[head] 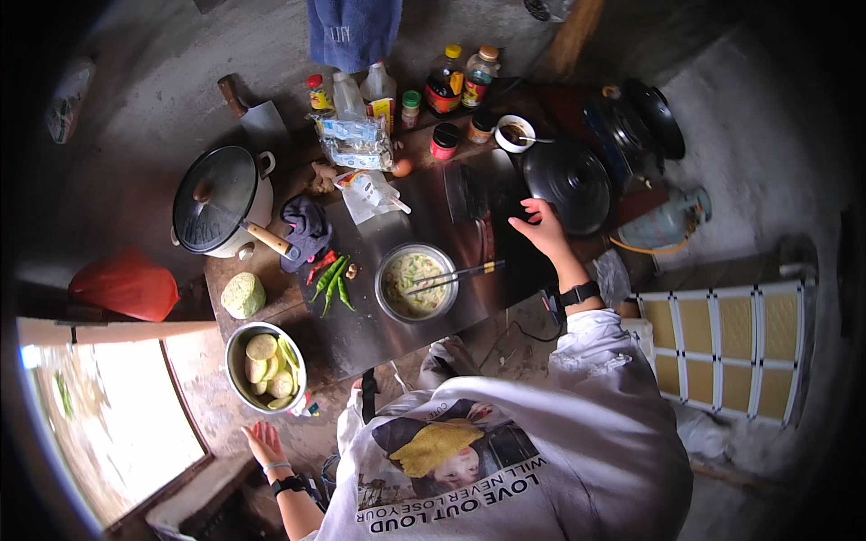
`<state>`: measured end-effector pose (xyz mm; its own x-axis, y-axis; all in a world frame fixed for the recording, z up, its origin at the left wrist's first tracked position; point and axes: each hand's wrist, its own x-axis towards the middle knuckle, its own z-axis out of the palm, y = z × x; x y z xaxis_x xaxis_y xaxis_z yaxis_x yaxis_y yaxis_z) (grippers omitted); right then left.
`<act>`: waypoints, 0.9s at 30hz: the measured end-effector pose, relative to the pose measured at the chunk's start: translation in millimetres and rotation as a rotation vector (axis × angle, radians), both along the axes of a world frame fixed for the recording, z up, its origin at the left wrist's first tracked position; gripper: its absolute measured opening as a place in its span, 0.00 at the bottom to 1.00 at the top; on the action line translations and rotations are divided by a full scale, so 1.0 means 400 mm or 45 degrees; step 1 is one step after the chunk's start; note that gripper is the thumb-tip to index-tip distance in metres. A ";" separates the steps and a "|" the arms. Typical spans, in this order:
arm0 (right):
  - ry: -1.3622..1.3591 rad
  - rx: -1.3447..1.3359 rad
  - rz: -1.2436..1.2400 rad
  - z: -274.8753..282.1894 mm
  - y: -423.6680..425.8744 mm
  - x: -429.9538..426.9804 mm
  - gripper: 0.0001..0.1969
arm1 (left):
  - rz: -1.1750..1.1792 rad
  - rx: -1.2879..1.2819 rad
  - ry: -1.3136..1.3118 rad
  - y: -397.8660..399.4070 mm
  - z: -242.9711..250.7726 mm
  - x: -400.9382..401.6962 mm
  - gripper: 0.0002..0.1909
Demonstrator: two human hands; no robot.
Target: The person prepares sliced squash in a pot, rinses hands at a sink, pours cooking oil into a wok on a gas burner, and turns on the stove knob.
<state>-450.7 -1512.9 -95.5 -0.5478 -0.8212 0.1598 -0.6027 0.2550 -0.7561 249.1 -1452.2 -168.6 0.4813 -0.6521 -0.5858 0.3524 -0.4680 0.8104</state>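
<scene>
My left hand (266, 443) is spread and empty, just below a metal bowl (231, 368) of pale round vegetable slices (262, 347). My right hand (541, 226) hovers with curled, parted fingers near the edge of a round black lid (570, 186), holding nothing. Between them a metal bowl (449, 304) holds a pale batter-like mix with green and red bits, with dark chopsticks (460, 274) resting in it. Green chillies (329, 280) and red chillies (321, 266) lie to its left. A dark-bladed knife or cleaver (465, 193) seems to lie behind the bowl.
A lidded pot (260, 196), a halved cabbage (243, 295) and a dark cloth (306, 230) occupy the left. Sauce bottles (444, 84), jars (444, 140) and a white bowl with a spoon (512, 134) line the back. A gas cylinder (659, 220) stands at right; a cable (534, 336) hangs near the front edge.
</scene>
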 end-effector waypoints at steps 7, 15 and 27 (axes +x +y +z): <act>-0.064 0.082 0.277 -0.089 -0.319 -0.192 0.27 | 0.621 -0.154 -0.226 0.187 0.198 -0.209 0.22; 0.154 -0.184 0.220 -0.174 -0.501 -0.379 0.27 | 0.971 -0.129 -0.333 0.309 0.282 -0.334 0.20; -0.096 -0.166 0.436 -0.345 -0.605 -0.232 0.43 | 0.998 -0.180 -0.454 0.257 0.371 -0.517 0.19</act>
